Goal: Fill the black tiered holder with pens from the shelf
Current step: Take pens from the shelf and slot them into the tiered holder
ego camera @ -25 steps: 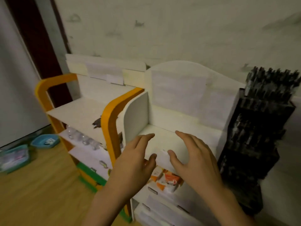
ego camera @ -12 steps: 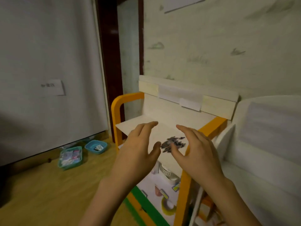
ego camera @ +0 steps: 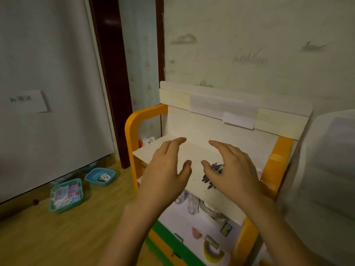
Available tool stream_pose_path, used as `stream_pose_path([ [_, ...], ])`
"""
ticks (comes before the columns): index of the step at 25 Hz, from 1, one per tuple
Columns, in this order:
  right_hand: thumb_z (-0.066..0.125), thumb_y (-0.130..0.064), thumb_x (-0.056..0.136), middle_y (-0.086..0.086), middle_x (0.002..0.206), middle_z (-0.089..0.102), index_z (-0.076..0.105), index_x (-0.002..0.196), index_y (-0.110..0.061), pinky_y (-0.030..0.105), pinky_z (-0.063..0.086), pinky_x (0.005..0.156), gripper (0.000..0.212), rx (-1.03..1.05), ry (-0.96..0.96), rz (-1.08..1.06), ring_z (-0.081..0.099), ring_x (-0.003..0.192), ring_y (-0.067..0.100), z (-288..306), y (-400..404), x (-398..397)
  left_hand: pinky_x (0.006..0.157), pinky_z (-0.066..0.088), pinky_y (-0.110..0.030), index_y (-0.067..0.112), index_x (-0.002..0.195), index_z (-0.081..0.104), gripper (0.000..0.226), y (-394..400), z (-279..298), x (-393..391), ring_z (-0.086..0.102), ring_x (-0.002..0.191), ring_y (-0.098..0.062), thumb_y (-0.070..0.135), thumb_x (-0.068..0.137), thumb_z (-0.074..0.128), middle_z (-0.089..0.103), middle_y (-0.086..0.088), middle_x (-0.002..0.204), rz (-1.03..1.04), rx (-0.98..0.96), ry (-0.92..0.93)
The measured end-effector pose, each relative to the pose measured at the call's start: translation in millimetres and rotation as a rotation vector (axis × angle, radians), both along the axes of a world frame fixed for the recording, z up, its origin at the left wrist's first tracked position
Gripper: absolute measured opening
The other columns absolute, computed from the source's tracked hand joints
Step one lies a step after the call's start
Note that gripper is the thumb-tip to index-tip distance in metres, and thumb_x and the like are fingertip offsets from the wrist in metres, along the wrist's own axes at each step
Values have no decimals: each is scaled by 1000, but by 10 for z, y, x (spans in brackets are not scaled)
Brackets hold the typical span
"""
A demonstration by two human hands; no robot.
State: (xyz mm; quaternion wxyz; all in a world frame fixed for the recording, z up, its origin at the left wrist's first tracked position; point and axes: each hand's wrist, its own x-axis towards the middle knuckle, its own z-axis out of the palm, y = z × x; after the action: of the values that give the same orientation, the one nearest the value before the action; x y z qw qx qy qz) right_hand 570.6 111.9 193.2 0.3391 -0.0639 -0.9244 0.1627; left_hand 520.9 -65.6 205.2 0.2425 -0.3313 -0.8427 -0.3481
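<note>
The view has swung left since a moment ago: the black tiered holder has dropped out of sight to the right, and the small heap of dark pens (ego camera: 212,174) on the white top shelf (ego camera: 163,148) of the orange-framed rack now lies near. Both hands hover, spread and empty; the right hand (ego camera: 233,170) partly covers the pens, the left hand (ego camera: 166,170) just beside.

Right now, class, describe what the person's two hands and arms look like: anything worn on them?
Both the left hand and right hand are bare, with no gloves. No rings, watch or bracelet show. Both forearms are uncovered down to the picture's lower edge, so no sleeves appear.
</note>
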Motion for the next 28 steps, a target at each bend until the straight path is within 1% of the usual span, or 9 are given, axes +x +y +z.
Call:
stream_pose_path([
  [3, 62, -50, 86, -5, 133, 60, 51, 136, -28, 37, 44, 97, 55, -25, -5, -77, 55, 119, 19, -154, 222, -326, 93, 31, -17, 35, 143, 29, 56, 231, -149, -440, 42, 128, -9, 40, 93, 54, 41, 10, 145, -49, -21, -32],
  [8, 60, -55, 86, -7, 135, 58, 46, 137, -34, 41, 50, 93, 57, -130, -34, -242, 55, 119, 20, -427, 808, -830, 89, 35, -19, 34, 143, 28, 57, 748, -327, -1238, 46, 124, -10, 41, 92, 54, 43, 8, 142, -130, -93, -60],
  [11, 57, -57, 87, -9, 136, 56, 43, 138, -37, 36, 47, 97, 56, -181, -126, -290, 54, 120, 16, -660, 1020, -1110, 89, 37, -20, 32, 143, 29, 58, 1114, -482, -1666, 46, 123, -12, 40, 92, 55, 44, 7, 141, -198, -146, -133],
  [14, 58, -56, 86, -9, 134, 58, 46, 137, -36, 31, 43, 97, 56, -213, -187, -331, 55, 118, 14, -867, 1159, -1286, 90, 36, -19, 32, 144, 28, 59, 1353, -739, -1957, 46, 124, -11, 41, 92, 55, 43, 6, 142, -248, -200, -196],
  [16, 59, -55, 87, -8, 133, 59, 46, 137, -33, 34, 46, 101, 57, -253, -248, -357, 55, 119, 14, -1025, 1236, -1355, 90, 36, -18, 33, 144, 27, 59, 1496, -952, -2129, 46, 124, -10, 42, 92, 55, 42, 8, 143, -284, -235, -249],
  [19, 61, -50, 86, -5, 129, 62, 50, 136, -27, 36, 49, 98, 56, -293, -291, -404, 56, 115, 15, -1254, 1299, -1395, 90, 37, -19, 29, 144, 29, 59, 1724, -1268, -2309, 47, 123, -12, 40, 92, 56, 43, 4, 142, -338, -292, -343],
  [23, 59, -48, 87, -7, 133, 58, 49, 138, -28, 36, 44, 102, 56, -322, -338, -507, 53, 121, 16, -1460, 1335, -1425, 92, 43, -28, 21, 144, 33, 61, 2057, -1666, -2442, 49, 121, -19, 41, 92, 56, 45, -4, 140, -355, -384, -448],
  [25, 57, -50, 88, -7, 136, 56, 48, 139, -29, 34, 42, 103, 56, -309, -364, -554, 51, 123, 16, -1524, 1374, -1464, 92, 46, -35, 17, 141, 36, 63, 2253, -1837, -2513, 48, 118, -22, 47, 90, 56, 46, -7, 135, -318, -466, -503],
  [28, 55, -52, 88, -7, 137, 55, 46, 139, -30, 34, 41, 102, 57, -316, -386, -610, 50, 124, 17, -1552, 1420, -1493, 89, 47, -38, 14, 133, 39, 69, 2504, -2004, -2588, 45, 113, -24, 60, 84, 55, 45, -10, 128, -263, -651, -531],
])
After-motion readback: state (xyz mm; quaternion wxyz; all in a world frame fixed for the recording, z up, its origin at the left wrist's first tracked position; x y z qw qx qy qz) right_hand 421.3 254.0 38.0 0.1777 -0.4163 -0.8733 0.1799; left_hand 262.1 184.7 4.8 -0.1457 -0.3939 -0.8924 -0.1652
